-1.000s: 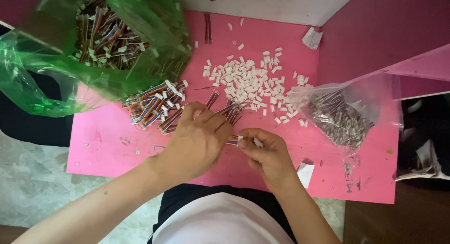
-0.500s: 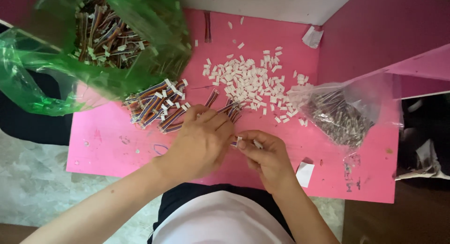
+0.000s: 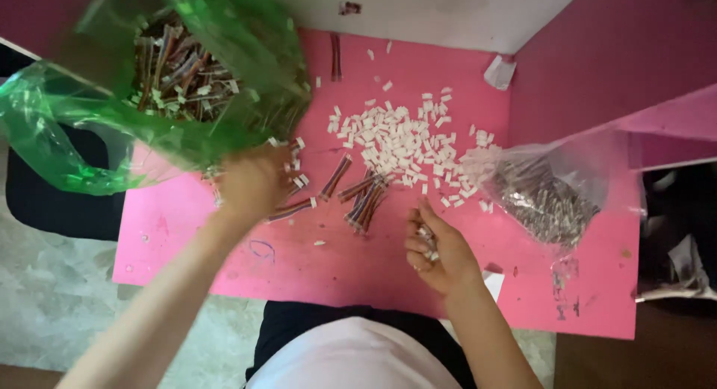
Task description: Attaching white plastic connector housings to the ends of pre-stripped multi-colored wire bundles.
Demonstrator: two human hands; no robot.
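My left hand (image 3: 254, 183) is blurred and lies over a heap of short multicoloured ribbon cables (image 3: 295, 202) at the mouth of a green plastic bag (image 3: 187, 82); whether it grips any cannot be seen. My right hand (image 3: 437, 251) rests near the table's front edge, its fingers curled around a few small white connectors (image 3: 427, 238) in the palm. More ribbon cables (image 3: 362, 198) lie between the two hands. A spread pile of white connectors (image 3: 403, 139) sits beyond them on the pink table (image 3: 336, 269).
The green bag holds many more cables. A clear plastic bag of small dark metal parts (image 3: 545, 198) lies at the right. A pink wall (image 3: 612, 53) borders the table on the right. One single cable (image 3: 335, 56) lies at the back.
My left hand has left the right hand and swung left to the cables by the green bag. My right hand has stayed near the front edge with the connectors in it.
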